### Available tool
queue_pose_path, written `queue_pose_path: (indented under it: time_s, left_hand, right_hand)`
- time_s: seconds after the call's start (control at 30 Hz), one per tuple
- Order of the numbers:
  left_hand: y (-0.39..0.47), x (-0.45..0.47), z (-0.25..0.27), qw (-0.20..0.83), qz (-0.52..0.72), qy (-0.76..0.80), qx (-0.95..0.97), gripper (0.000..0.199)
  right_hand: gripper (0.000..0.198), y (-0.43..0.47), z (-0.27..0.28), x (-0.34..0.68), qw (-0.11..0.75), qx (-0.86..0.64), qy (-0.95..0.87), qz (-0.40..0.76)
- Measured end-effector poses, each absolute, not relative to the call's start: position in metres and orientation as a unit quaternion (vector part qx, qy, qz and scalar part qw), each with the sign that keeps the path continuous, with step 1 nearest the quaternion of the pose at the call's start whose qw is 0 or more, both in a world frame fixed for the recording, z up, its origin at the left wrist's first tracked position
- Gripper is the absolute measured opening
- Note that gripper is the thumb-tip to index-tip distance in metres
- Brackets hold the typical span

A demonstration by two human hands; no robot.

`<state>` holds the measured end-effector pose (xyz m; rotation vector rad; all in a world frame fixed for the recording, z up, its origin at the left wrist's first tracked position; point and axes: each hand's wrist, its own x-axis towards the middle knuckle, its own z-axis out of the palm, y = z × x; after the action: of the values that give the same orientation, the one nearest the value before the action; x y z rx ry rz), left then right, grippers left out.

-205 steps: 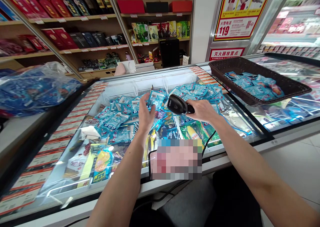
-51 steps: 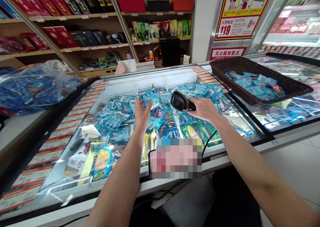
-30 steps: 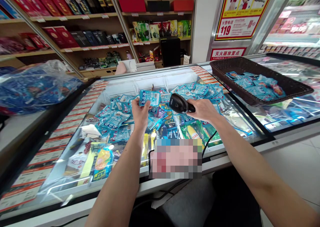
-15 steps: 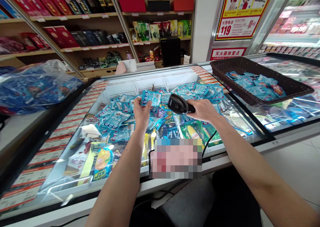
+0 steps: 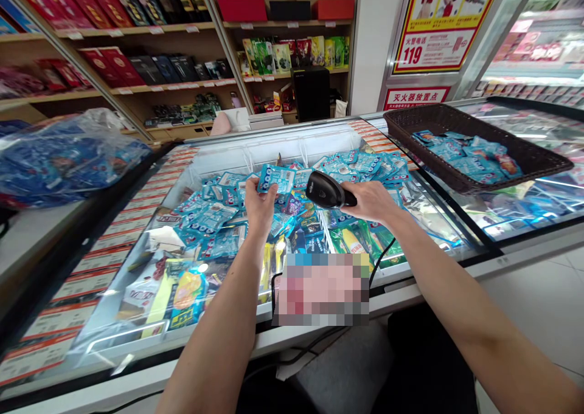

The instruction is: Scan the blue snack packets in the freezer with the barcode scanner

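Observation:
Between thumb and fingers, my left hand (image 5: 260,204) grips a blue packet (image 5: 279,179) with a barcode on its right part. My right hand (image 5: 370,200) is wrapped round the handle of a black barcode scanner (image 5: 323,190), whose head faces left toward the packet, a small gap apart. Beneath both hands, many similar blue packets (image 5: 212,216) lie in a loose pile on the glass top of a chest freezer (image 5: 255,141). A black cable (image 5: 381,259) hangs down below my right hand. Ice-cream packs show through the glass.
A brown woven basket (image 5: 460,180) holding more blue packets stands at the right. On the left lies a clear plastic bag (image 5: 68,158) of blue packs. A blurred-out object (image 5: 322,289) sits at the freezer's front edge. Stocked shelves (image 5: 182,86) line the back.
Almost nothing differs. The packet in my left hand has shifted very slightly; the scanner in my right hand stays in about the same place.

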<state>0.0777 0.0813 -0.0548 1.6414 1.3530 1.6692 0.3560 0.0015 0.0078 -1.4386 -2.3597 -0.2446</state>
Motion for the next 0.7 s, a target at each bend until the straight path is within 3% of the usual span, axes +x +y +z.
queue_pose_path:
  time_s: [0.7]
  left_hand:
    - [0.0814, 0.0766, -0.0555, 0.178, 0.574, 0.505, 0.619, 0.047]
  right_hand:
    - [0.031, 0.0011, 0.0085, 0.3559, 0.186, -0.505, -0.839, -0.078]
